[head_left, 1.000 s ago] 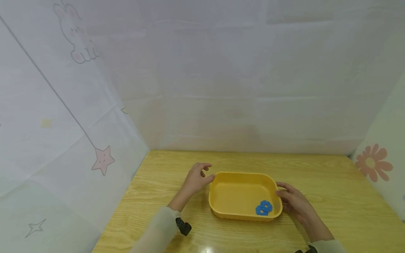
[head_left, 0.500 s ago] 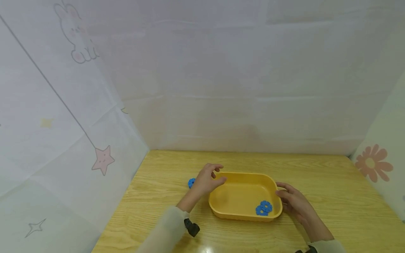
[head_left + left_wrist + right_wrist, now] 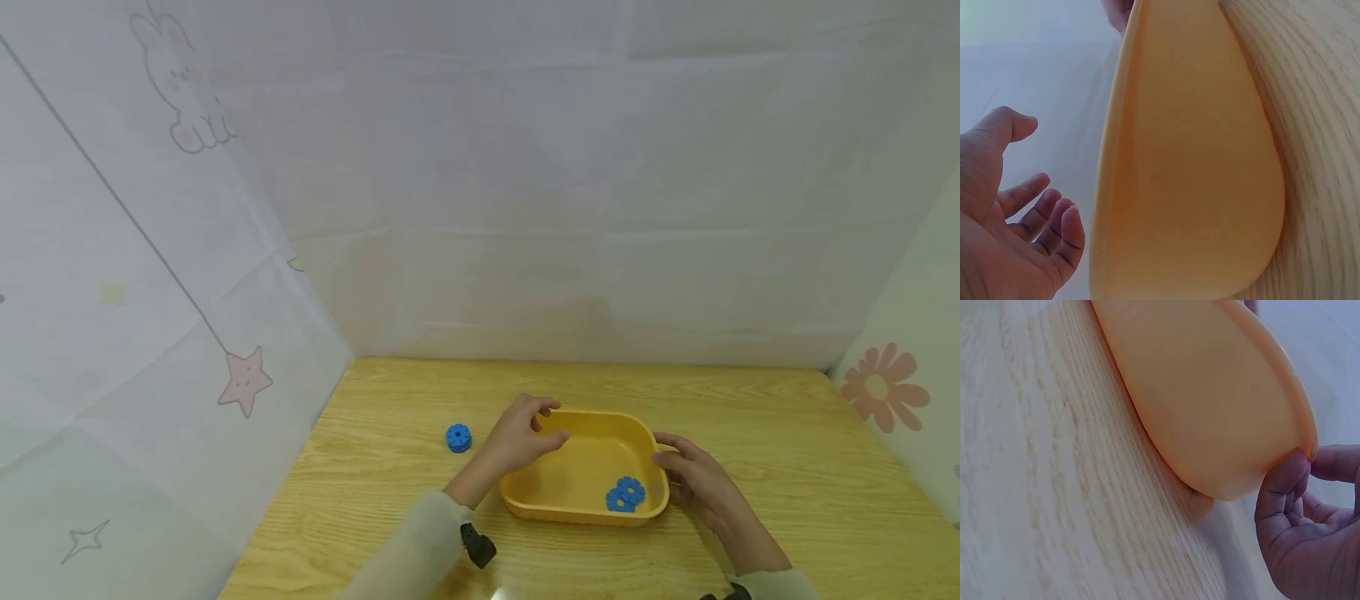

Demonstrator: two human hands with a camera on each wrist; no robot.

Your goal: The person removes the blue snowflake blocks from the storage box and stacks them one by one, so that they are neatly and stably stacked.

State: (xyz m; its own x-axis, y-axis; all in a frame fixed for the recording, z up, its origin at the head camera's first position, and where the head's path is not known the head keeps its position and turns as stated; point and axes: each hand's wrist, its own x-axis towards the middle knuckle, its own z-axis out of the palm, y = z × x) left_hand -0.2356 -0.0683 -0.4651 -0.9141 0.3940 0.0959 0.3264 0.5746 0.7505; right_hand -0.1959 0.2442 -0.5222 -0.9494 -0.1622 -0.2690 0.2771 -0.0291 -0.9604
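Observation:
A shallow yellow plastic tray (image 3: 577,515) with rounded corners sits on the wooden table. Inside its near right corner lie two overlapping blue flower-shaped plastic discs (image 3: 631,490). My left hand (image 3: 517,437) hovers over the tray's left end, thumb and fingers apart, holding nothing; the left wrist view shows the loosely bent fingers (image 3: 1071,234) above the rim. At the other end my right hand (image 3: 705,483) pinches the tray's rim between thumb and finger, as the right wrist view shows at the thumb (image 3: 1285,475). Left of the tray stands a small stack of similar blue discs (image 3: 458,437).
The wooden table (image 3: 360,533) meets a pale cloth backdrop (image 3: 525,208) at its far edge. More printed cloth hangs at the left and right sides, with a pink star (image 3: 245,381) and a pink flower (image 3: 885,387).
My left hand has moved right, from beside the tray's left rim to over its inside. This uncovers the blue disc stack on the table. My right hand and the tray stay nearly still.

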